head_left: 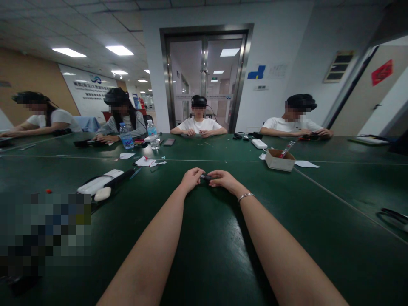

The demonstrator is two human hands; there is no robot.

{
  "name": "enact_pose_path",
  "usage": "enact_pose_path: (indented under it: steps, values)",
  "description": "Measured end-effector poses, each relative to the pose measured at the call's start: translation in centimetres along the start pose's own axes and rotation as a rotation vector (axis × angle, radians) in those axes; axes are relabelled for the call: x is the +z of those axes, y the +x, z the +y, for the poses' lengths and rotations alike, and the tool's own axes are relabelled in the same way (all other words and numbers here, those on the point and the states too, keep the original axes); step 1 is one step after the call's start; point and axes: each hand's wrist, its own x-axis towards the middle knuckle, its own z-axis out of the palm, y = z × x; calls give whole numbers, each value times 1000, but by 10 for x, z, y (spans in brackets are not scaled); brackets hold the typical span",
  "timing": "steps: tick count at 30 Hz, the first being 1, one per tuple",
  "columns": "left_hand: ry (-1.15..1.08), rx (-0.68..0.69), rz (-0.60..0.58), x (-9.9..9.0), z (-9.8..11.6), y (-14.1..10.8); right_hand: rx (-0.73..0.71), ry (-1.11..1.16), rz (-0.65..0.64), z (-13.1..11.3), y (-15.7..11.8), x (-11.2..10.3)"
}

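Observation:
My left hand (191,178) and my right hand (223,180) meet over the middle of the green table (210,238). Between them is a short, dark, pen-like object (206,177) with a silvery section toward its left end. The left fingers pinch that silvery end. My right fingers close round the dark end and partly hide it. It is too small in view to tell its exact kind. A silver bracelet (245,197) circles my right wrist.
Left of my hands lie a white power bank (101,180) and a pale rounded object (102,194). Paper scraps (146,161) and water bottles (153,135) stand farther back. A small cardboard box (279,161) is on the right. Several people wearing headsets sit across the table.

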Motion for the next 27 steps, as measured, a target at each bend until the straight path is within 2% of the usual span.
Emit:
enact_pose_path:
  steps: [8, 17, 21, 24, 27]
  values:
    - [-7, 11, 4, 0, 5, -3, 10, 12, -33, -2, -1, 2]
    - [-72, 12, -17, 0, 9, -4, -63, -193, -33, 3, 5, 5]
    - [-108, 1, -23, 2, 9, -2, -68, -298, -1, 2, 9, 15]
    - [-149, -21, -47, 4, 8, 0, -81, -223, -39, 1, 10, 27]
    - [-125, -74, -13, 5, 7, 3, -104, -93, -63, 2, 10, 35]
